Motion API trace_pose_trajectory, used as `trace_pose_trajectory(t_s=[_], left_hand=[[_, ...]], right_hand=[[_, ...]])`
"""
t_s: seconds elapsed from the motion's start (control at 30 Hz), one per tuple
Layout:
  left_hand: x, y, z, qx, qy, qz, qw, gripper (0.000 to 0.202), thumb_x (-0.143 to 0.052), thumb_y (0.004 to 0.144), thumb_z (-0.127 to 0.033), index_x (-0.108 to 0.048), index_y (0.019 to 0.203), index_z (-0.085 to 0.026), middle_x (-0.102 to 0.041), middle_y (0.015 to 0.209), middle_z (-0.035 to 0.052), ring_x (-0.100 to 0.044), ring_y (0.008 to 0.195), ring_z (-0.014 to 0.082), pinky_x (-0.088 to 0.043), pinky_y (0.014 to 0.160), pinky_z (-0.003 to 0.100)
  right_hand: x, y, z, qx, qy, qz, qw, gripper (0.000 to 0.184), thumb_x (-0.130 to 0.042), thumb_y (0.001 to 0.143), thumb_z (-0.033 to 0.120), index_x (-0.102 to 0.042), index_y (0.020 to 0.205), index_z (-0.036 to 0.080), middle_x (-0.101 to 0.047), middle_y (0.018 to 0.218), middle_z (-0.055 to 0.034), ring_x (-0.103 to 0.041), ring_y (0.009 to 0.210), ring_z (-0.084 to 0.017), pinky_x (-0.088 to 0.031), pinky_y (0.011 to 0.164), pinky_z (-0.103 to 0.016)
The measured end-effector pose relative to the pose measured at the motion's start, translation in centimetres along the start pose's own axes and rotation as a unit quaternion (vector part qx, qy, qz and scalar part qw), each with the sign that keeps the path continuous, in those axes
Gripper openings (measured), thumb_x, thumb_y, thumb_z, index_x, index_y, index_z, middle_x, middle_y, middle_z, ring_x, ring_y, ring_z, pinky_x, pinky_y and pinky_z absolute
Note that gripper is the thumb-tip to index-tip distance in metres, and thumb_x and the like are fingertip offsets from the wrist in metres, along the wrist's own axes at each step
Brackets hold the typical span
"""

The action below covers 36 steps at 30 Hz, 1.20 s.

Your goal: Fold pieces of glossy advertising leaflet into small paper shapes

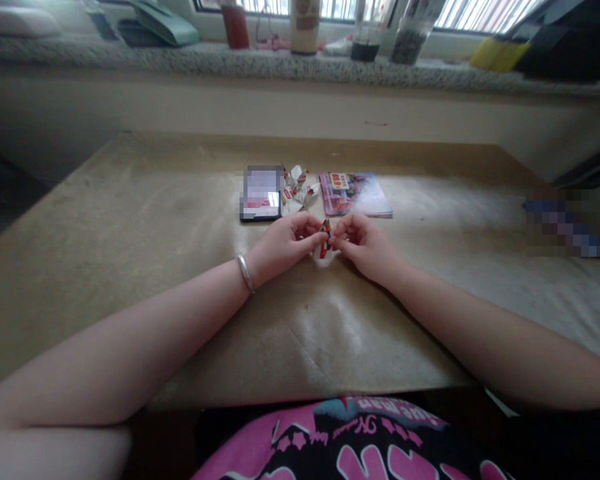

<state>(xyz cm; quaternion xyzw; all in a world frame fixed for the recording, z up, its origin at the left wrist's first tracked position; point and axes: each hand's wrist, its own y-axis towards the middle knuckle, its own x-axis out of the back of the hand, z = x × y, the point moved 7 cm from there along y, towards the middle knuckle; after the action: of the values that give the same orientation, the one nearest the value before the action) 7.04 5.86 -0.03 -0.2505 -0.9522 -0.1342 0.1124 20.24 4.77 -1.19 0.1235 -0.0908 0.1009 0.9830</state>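
Note:
My left hand and my right hand meet at the middle of the brown table. Both pinch a small folded piece of printed paper, red, orange and white, held upright between the fingertips just above the tabletop. A silver bangle circles my left wrist. Right behind the hands lie a few folded white-and-red paper pieces. A dark phone lies to their left and a stack of colourful printed leaflets to their right.
A stone windowsill runs along the back with jars, bottles, a green item and a yellow item. A blurred blue object lies at the table's right side. My pink and black shirt shows at the bottom edge.

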Motion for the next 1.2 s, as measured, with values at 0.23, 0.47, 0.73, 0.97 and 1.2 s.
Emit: trace_pose_trajectory(t_s=[0.23,0.47,0.73,0.97,1.2], left_hand=[[-0.2,-0.1,0.3,0.020,-0.006,0.000,1.000,0.020,-0.066,0.080,-0.031,-0.059,0.079,-0.013,-0.065,0.075,0.0015,-0.058,0.066,0.0090,-0.046,0.062,0.021],[0.2,-0.1,0.7,0.043,-0.010,-0.010,0.999,0.019,-0.068,0.078,-0.032,-0.063,0.079,-0.013,-0.067,0.074,0.0016,-0.059,0.065,0.0090,-0.045,0.062,0.021],[0.5,0.0,0.9,0.056,-0.030,-0.032,0.997,0.021,-0.073,0.071,-0.028,-0.062,0.081,-0.013,-0.068,0.077,0.0001,-0.062,0.068,0.0093,-0.049,0.064,0.021],[0.5,-0.1,0.7,0.073,-0.025,-0.024,0.997,0.017,-0.072,0.074,-0.027,-0.064,0.081,-0.014,-0.069,0.075,0.0007,-0.063,0.066,0.0098,-0.051,0.062,0.021],[0.6,-0.1,0.8,0.064,-0.028,-0.035,0.997,0.012,-0.072,0.072,-0.020,-0.064,0.079,-0.014,-0.069,0.074,-0.0016,-0.063,0.065,0.0080,-0.051,0.064,0.020]], right_hand=[[0.9,0.0,-0.1,0.000,-0.034,-0.045,0.998,0.031,-0.071,0.073,0.043,-0.046,0.076,0.024,-0.052,0.064,0.0051,-0.049,0.056,-0.011,-0.041,0.055,-0.028],[0.9,-0.5,1.4,0.058,-0.140,-0.061,0.987,0.011,-0.068,0.076,0.026,-0.058,0.073,0.022,-0.057,0.072,0.0012,-0.051,0.060,-0.011,-0.042,0.056,-0.027],[1.0,-0.4,0.8,0.030,-0.131,-0.054,0.989,0.012,-0.068,0.077,0.030,-0.066,0.085,0.022,-0.067,0.085,-0.0036,-0.063,0.070,-0.015,-0.049,0.056,-0.028],[0.6,-0.5,0.8,0.016,-0.098,-0.035,0.994,0.026,-0.077,0.069,0.035,-0.061,0.085,0.022,-0.066,0.088,-0.0029,-0.064,0.070,-0.014,-0.052,0.055,-0.026],[0.6,-0.4,1.1,0.039,-0.144,-0.028,0.988,0.024,-0.076,0.069,0.031,-0.060,0.084,0.021,-0.063,0.089,-0.0032,-0.064,0.073,-0.015,-0.052,0.056,-0.027]])
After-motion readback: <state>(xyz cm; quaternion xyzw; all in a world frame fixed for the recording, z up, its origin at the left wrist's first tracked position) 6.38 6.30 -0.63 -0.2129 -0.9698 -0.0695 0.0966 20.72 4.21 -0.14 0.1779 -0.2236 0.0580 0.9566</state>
